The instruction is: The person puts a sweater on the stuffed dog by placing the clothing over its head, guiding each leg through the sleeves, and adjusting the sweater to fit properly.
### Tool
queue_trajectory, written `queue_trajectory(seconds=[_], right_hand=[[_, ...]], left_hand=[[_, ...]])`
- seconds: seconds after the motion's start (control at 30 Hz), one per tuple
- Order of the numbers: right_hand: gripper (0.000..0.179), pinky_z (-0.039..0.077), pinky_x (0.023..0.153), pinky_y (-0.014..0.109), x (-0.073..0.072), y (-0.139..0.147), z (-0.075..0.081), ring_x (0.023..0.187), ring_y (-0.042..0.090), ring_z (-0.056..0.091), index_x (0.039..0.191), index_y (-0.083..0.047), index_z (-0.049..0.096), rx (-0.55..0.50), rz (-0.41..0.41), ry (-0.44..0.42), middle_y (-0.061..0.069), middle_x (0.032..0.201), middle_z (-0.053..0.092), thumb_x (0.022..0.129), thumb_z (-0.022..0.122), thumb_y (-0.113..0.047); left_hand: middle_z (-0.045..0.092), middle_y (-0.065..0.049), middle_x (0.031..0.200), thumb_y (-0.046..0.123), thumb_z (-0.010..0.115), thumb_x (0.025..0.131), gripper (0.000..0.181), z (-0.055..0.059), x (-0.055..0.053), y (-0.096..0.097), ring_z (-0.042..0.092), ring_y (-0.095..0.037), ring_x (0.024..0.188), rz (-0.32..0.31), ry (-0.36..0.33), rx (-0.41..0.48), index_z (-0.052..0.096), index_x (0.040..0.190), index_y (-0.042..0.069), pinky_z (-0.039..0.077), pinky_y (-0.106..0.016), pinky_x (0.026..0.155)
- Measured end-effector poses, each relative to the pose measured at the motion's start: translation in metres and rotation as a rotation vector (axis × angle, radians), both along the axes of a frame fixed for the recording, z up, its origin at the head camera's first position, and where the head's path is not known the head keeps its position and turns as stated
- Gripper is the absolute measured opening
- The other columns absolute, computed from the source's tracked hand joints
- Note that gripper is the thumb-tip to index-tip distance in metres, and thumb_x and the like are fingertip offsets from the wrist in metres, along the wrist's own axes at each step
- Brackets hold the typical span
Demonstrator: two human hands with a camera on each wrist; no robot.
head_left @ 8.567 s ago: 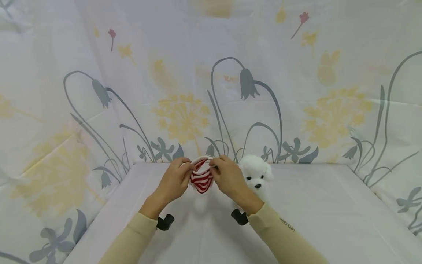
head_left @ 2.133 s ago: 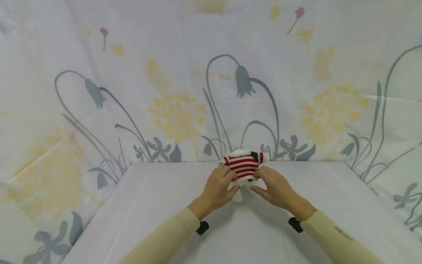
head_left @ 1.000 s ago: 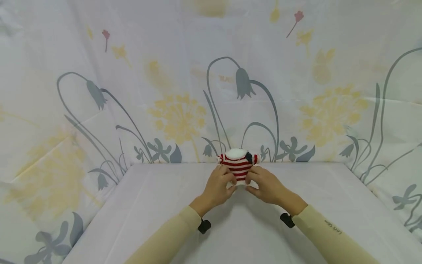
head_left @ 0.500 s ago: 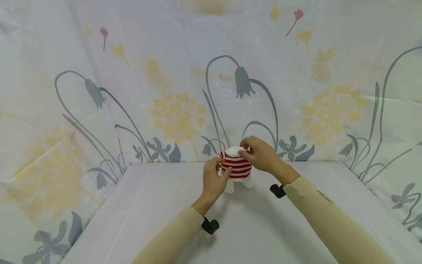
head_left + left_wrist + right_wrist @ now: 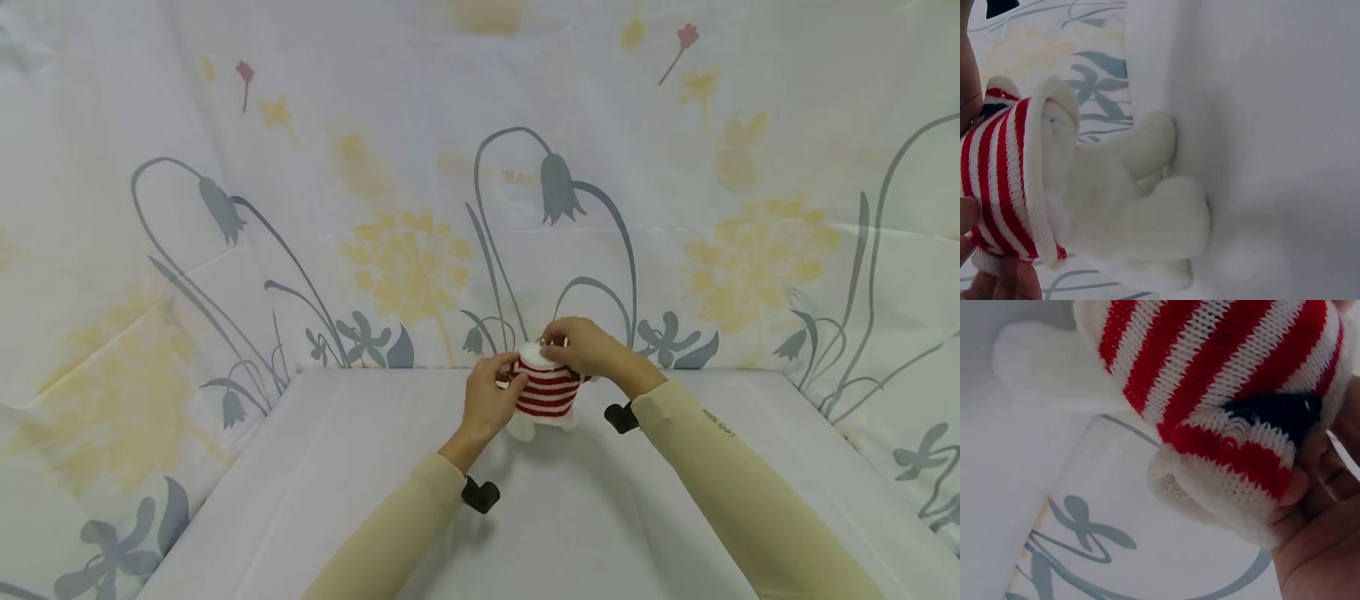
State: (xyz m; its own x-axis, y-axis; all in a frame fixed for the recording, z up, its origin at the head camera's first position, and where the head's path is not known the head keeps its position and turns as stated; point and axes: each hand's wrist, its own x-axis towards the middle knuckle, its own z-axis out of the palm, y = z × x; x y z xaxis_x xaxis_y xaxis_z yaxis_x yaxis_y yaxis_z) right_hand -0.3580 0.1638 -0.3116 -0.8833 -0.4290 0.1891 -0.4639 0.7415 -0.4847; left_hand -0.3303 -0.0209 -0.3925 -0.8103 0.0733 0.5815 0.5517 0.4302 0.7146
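A white plush dog stands on the table with a red-and-white striped knitted sweater drawn over its head; its face is hidden. White fur shows in the sweater's neck opening, and the legs come out below the hem. My left hand pinches the sweater's left side between thumb and fingers. At the neck opening, my right hand grips the edge beside the dark navy patch. One short sleeve hangs beside my right fingers, its cuff hollow.
A white-covered table lies under the dog. Close behind it rises a white cloth backdrop printed with grey and yellow flowers. Black wrist cameras sit below both hands.
Earlier both hands held the sweater left of the bare-headed dog. Later it covered the dog, with both hands at the hem. Since then my right hand has moved up to the neck opening.
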Motion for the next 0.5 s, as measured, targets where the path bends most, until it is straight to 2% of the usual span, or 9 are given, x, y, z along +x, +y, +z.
queue_trajectory(seconds=[0.13,0.27,0.4,0.5], right_hand=[[0.009,0.046,0.063,0.032,0.003,-0.001,-0.008,0.074,0.018,0.053,0.086,-0.011,0.065,0.010,0.010,0.117,0.000,0.082,0.059,0.093,0.060,-0.015],[0.010,0.044,0.062,0.033,0.006,-0.001,-0.017,0.071,0.017,0.051,0.082,-0.013,0.063,-0.025,0.014,0.235,-0.002,0.078,0.056,0.091,0.059,-0.013],[0.009,0.044,0.064,0.034,0.007,0.002,-0.026,0.073,0.017,0.051,0.081,-0.012,0.062,-0.149,0.000,0.304,-0.001,0.079,0.056,0.090,0.059,-0.010],[0.007,0.046,0.066,0.036,0.007,0.005,-0.030,0.075,0.018,0.053,0.084,-0.010,0.063,-0.252,-0.011,0.321,0.002,0.083,0.059,0.090,0.059,-0.008]], left_hand=[[0.067,-0.007,0.096,0.007,0.069,0.085,0.021,-0.003,0.000,-0.001,0.062,-0.017,0.081,-0.045,-0.012,0.034,0.066,0.106,0.003,0.052,-0.027,0.071],[0.068,-0.005,0.091,0.004,0.069,0.085,0.015,-0.006,0.002,-0.001,0.059,-0.011,0.073,-0.056,-0.012,0.073,0.065,0.099,0.004,0.050,-0.023,0.065],[0.066,-0.006,0.087,0.001,0.069,0.084,0.013,-0.008,0.005,-0.001,0.056,-0.007,0.065,-0.073,0.007,0.099,0.065,0.096,0.004,0.048,-0.020,0.058],[0.065,-0.006,0.083,0.001,0.069,0.084,0.014,-0.009,0.007,0.000,0.053,-0.006,0.061,-0.073,0.043,0.059,0.065,0.097,0.004,0.047,-0.020,0.055]])
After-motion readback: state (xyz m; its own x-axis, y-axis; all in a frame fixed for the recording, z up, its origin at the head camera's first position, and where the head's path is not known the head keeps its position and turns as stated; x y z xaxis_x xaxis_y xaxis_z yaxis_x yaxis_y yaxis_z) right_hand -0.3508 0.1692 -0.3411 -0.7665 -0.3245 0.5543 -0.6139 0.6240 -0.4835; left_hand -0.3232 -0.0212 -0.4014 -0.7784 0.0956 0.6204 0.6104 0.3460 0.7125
